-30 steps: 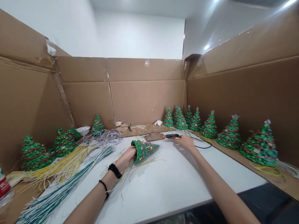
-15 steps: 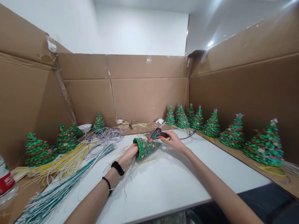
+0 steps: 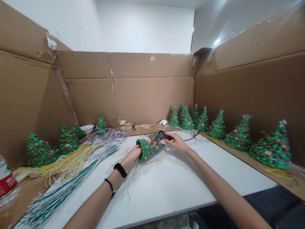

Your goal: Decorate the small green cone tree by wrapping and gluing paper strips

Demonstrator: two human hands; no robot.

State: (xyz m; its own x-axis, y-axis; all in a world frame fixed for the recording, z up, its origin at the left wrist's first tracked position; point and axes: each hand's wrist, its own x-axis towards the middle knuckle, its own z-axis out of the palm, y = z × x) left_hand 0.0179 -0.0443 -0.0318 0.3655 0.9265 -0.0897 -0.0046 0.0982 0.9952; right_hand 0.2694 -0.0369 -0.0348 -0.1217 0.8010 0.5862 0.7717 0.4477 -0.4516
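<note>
A small green tinsel Christmas tree (image 3: 149,150) with red garland lies on its side above the white board (image 3: 166,187), its tip pointing right. My left hand (image 3: 135,152) reaches into its open base and holds it from there; the fingers inside are hidden. In my right hand (image 3: 177,142) is a black and orange hot glue gun (image 3: 162,136), its nozzle close to the upper side of the tree; whether it touches, I cannot tell. A clear glue stick rises from the gun's back.
Green and white strands (image 3: 71,184), yellow strands (image 3: 69,156) and purple strands (image 3: 111,135) lie at left. Several finished trees (image 3: 238,135) line the right edge. More trees (image 3: 40,151), a white bowl (image 3: 87,128) and a bottle (image 3: 8,183) stand left. Cardboard walls (image 3: 152,95) enclose the table.
The view has shifted slightly. My hands keep nearly the same places, with the glue gun still at the tree.
</note>
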